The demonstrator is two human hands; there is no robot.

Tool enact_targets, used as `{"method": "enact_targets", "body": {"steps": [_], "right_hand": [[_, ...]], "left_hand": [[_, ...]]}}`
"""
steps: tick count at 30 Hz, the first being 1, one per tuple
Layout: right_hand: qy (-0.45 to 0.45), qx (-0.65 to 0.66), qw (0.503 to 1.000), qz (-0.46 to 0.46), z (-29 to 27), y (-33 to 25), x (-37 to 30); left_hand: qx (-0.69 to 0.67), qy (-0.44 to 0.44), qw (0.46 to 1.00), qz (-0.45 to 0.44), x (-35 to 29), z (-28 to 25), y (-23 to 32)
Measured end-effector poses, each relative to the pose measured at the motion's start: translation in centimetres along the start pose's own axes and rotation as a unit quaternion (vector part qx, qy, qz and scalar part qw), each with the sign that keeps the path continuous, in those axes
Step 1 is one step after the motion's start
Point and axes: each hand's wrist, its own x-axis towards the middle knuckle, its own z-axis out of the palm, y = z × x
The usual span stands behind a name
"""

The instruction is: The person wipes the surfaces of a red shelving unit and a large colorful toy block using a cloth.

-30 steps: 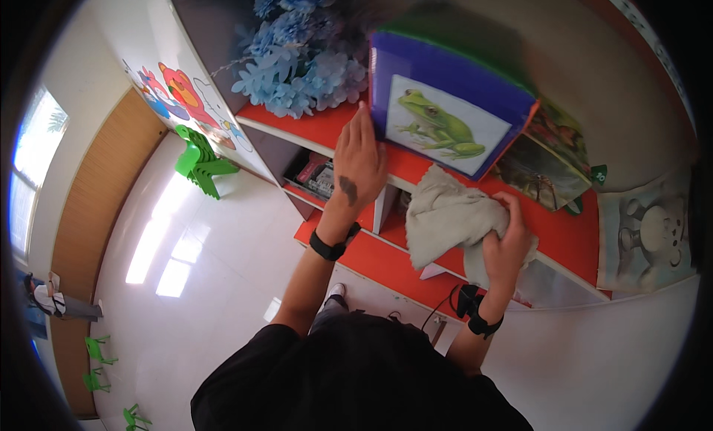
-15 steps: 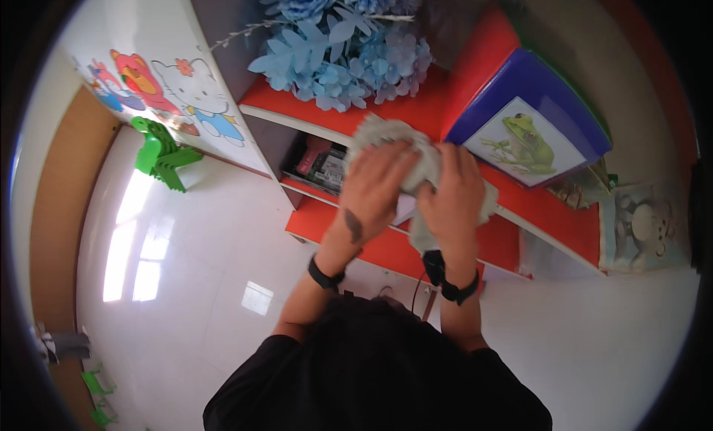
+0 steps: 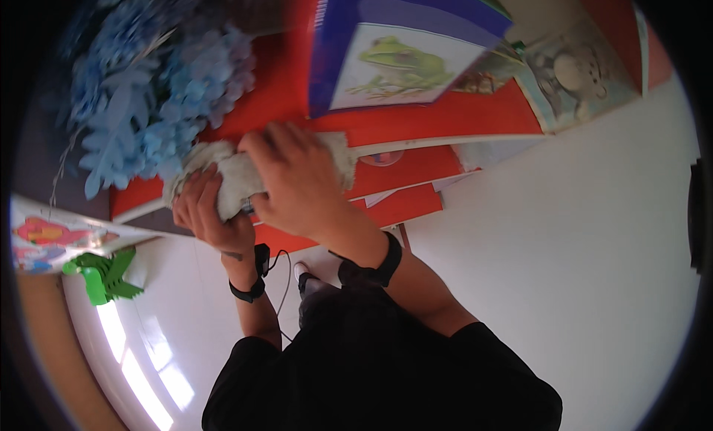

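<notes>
A crumpled pale grey-green cloth (image 3: pixel 238 180) lies along the front edge of the red-topped shelf (image 3: pixel 445 124), just below a bunch of blue artificial flowers. My left hand (image 3: pixel 208 212) grips its near left end with the fingers curled over it. Across the middle of the cloth lies my right hand (image 3: pixel 293 180), bent fingers pressing into it and the thumb on the near side. Part of the cloth spreads out to the right of that hand. The palms and the shelf edge under the cloth are hidden.
Blue flowers (image 3: pixel 160 97) fill the shelf's left. Behind my right hand stands a purple-edged board book with a frog picture (image 3: pixel 401 63); a mouse picture (image 3: pixel 568 78) is farther right. Lower red shelves (image 3: pixel 416 171) sit underneath. Green stacked chairs (image 3: pixel 108 275) stand on the floor at left.
The view has turned, so shelf, flowers and book now appear farther left. Both hands keep hold of the cloth, which now lies closer to the flowers at the shelf edge.
</notes>
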Motion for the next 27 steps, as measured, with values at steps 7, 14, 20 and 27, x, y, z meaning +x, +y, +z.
{"method": "enact_targets", "body": {"steps": [7, 14, 20, 27], "right_hand": [[0.032, 0.063, 0.997, -0.02, -1.4, 2.1, -1.2], [0.027, 0.088, 0.996, 0.018, -5.8, 7.4, -3.5], [0.027, 0.087, 0.996, 0.023, -10.8, 12.6, -5.2], [-0.024, 0.09, 0.995, 0.027, -14.2, 16.9, -6.8]], "left_hand": [[-0.01, 0.049, 0.999, 0.009, 0.4, 2.0, 2.9], [-0.016, -0.099, 0.994, 0.039, 0.7, 3.4, 9.1], [-0.016, -0.189, 0.979, 0.077, 0.8, 5.7, 14.4], [-0.043, -0.162, 0.984, 0.055, -0.4, 9.6, 18.6]]}}
